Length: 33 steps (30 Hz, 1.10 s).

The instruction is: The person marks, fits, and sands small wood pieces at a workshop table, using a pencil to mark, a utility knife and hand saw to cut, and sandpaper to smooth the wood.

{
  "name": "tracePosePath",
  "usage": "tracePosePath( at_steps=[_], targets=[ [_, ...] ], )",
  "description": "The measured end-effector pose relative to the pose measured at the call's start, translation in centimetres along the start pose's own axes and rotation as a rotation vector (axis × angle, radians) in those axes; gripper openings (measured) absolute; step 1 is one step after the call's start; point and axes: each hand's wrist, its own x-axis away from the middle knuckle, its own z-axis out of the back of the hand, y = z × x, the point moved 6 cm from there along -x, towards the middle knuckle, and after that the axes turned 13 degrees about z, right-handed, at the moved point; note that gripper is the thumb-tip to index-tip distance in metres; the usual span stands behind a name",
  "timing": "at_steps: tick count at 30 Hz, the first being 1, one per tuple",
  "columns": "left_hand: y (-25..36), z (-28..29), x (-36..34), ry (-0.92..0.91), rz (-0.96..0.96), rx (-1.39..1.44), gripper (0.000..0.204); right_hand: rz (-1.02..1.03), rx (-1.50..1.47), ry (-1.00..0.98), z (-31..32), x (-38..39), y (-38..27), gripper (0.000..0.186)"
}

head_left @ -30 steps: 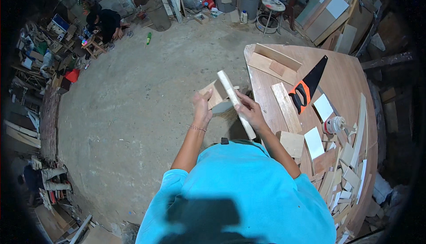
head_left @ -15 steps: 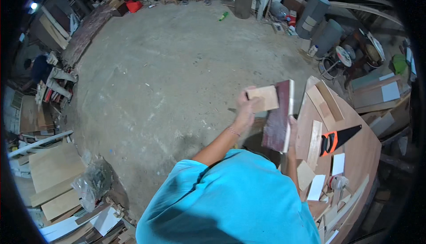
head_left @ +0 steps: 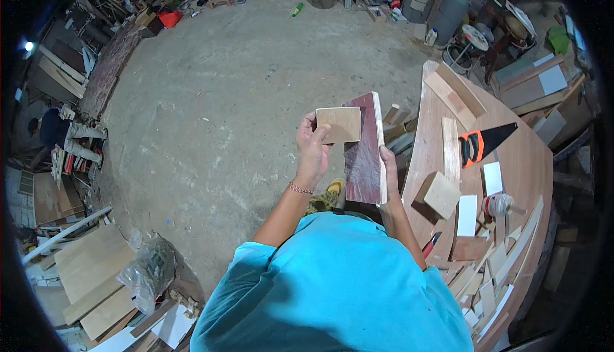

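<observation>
Head view: forearms (head_left: 281, 214) converging, left hand (head_left: 313, 151) gripping a pale wooden piece (head_left: 341, 120), right hand (head_left: 391, 168) a maroon-faced board (head_left: 363, 176)

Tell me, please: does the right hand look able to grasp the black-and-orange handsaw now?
Probably not immediately: the right hand holds the rectangular reddish-brown wooden board. Once free, it likely could: the handsaw lies nearby, uncovered.

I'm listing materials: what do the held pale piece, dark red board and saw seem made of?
Held pale piece: apparently bare wood or plywood; matt tan face.
Dark red board: probably painted or stained wood; scuffed face, pale edge.
Saw: likely dark metal blade, flat; orange-and-black handle probably plastic, smoothly coloured.
</observation>
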Motion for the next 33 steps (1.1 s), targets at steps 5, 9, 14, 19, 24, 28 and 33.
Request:
tracePosePath(
  at_steps=[5, 9, 14, 19, 24, 28, 33],
  targets=[
    [-0.4, 0.3, 2.8, -0.052, 0.044, -0.155, 0.036, 0.007, -0.018, 0.078, 0.5, 3.1, 1.0, 0.049],
    [-0.5, 0.1, 4.4, -0.082, -0.078, -0.408, 0.050, 0.034, -0.021, 0.046, 1.2, 5.0, 1.5, 0.047],
    [-0.3, -1.4, 6.7, -0.070, -0.179, -0.490, 0.059, 0.068, -0.044, 0.115, 2.7, 6.3, 1.5, 0.044],
    [-0.7, -1.8, 8.1, -0.095, -0.249, -0.530, 0.055, 0.075, -0.084, 0.056, 3.8, 6.9, 1.5, 0.049],
    [-1.3, -1.7, 8.5, -0.112, -0.251, -0.580, 0.054, 0.083, -0.056, 0.137, 3.0, 7.5, 1.4, 0.047],
    [-1.4, -2.0, 8.7, -0.119, -0.277, -0.612, 0.052, 0.087, -0.053, 0.108, 3.2, 7.4, 1.5, 0.049],
    [-2.2, -2.3, 9.0, -0.146, -0.229, -0.544, 0.038, 0.116, -0.065, 0.080, 2.6, 7.2, 1.2, 0.047]
  ],
)
